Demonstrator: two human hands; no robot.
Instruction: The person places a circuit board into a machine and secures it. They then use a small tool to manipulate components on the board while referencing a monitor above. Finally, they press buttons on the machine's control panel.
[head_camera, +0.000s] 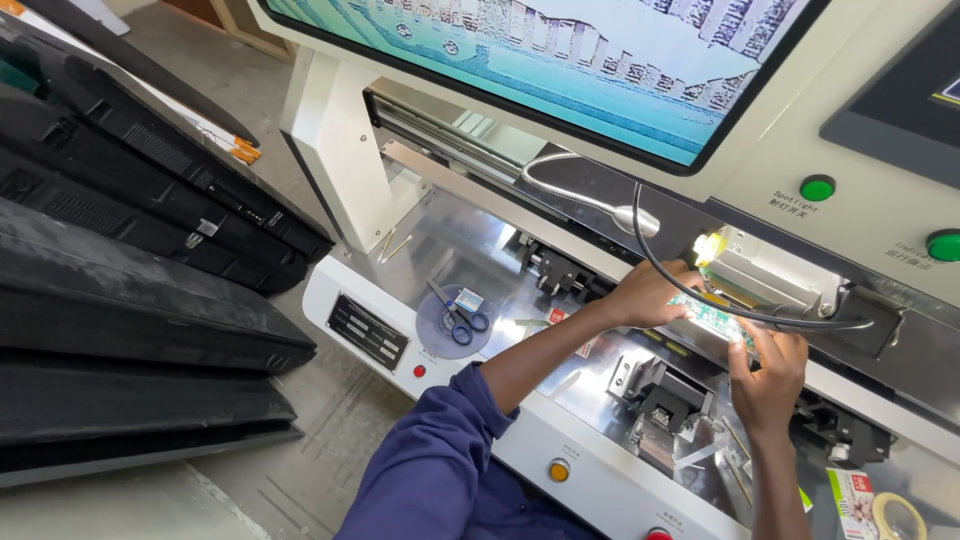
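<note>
A narrow green circuit board (712, 317) lies across the middle of a white machine's steel work bed (470, 250), under a small lit lamp (707, 246). My left hand (648, 294) grips the board's left end, thumb and fingers pinched on it. My right hand (768, 372) holds its right end from below, fingers curled up around the edge. Both arms reach in from the bottom, the left in a dark blue sleeve (440, 470). A black cable (690, 295) loops over the board.
Blue-handled scissors (458, 318) rest on a round pad at the machine's front left. Black clamps (662, 392) sit on the bed. A large screen (560, 60) hangs above. Flat black panels (130, 270) are stacked at left. A tape roll (897, 517) lies bottom right.
</note>
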